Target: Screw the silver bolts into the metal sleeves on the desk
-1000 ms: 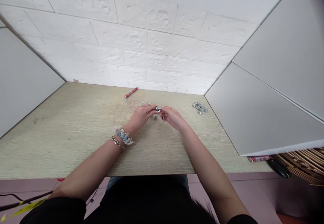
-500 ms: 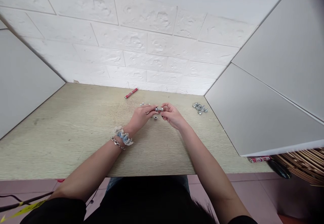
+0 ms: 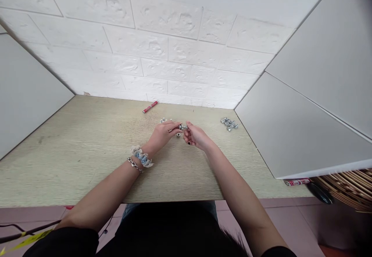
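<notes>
A small metal bolt (image 3: 183, 127) lies level between my two hands, just above the tabletop. My left hand (image 3: 163, 133) pinches its left end between thumb and fingers. At the other end, my right hand (image 3: 196, 135) is closed with the thumb on top and the fingers curled beneath. Both hands partly cover the bolt, so its ends are hidden. Below it a metal nut (image 3: 178, 135) rests on the table. Behind my left hand several small metal parts (image 3: 163, 120) show, partly hidden.
A pile of metal bolts (image 3: 229, 124) lies to the right on the wooden table (image 3: 87, 152). Near the back wall is a red tube-like stick (image 3: 150, 107). White panels stand at both sides. At the right edge are another red item (image 3: 297, 182) and a wicker basket (image 3: 348, 185).
My right hand's fingers have curled under, and its thumb now presses on the bolt's right end. The left hand has kept its grip almost in place.
</notes>
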### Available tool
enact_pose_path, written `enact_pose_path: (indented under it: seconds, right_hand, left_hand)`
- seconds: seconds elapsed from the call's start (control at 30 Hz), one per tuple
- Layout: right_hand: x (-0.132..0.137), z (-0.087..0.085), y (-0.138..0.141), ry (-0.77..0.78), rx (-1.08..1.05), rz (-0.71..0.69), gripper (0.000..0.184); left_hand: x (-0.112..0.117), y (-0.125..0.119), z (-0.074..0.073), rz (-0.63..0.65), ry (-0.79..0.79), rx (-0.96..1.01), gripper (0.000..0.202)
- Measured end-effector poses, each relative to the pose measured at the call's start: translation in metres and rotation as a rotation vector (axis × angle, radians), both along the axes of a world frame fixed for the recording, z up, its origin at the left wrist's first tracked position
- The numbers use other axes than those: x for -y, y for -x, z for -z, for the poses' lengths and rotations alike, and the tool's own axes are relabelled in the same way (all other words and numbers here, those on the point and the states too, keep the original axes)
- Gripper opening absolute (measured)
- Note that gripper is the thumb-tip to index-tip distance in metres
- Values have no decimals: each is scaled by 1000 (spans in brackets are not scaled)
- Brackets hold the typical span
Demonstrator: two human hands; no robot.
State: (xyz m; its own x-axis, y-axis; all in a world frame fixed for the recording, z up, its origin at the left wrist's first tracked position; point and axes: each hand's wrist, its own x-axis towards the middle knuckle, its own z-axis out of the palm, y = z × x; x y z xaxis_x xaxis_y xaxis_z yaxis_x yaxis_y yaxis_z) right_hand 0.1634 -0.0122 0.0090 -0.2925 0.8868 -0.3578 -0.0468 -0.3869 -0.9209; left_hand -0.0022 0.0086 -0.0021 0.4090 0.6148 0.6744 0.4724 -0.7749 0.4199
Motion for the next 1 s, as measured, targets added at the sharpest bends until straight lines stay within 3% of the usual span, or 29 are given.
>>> enact_pose_path:
  seconds: [0.33, 0.53, 0.7, 0.87, 1.0]
  right_hand:
    - [-2, -2, -4, -104, -205, 39, 18]
    - [-1, -5, -7, -117, -296, 75, 29]
    - [-1, -2, -5, -155, -326, 122, 29]
    - [-1, -7, -7, -100, -316, 132, 42]
    - [-4, -6, -9, -24, -239, 88, 25]
  left_hand:
    - [2, 1, -3, -28, 76, 14, 25]
    - [3, 0, -7, -67, 108, 18, 22]
    - [1, 0, -3, -62, 75, 25, 24]
    - [1, 0, 0, -37, 49, 31, 26]
    - [2, -2, 1, -14, 40, 24, 26]
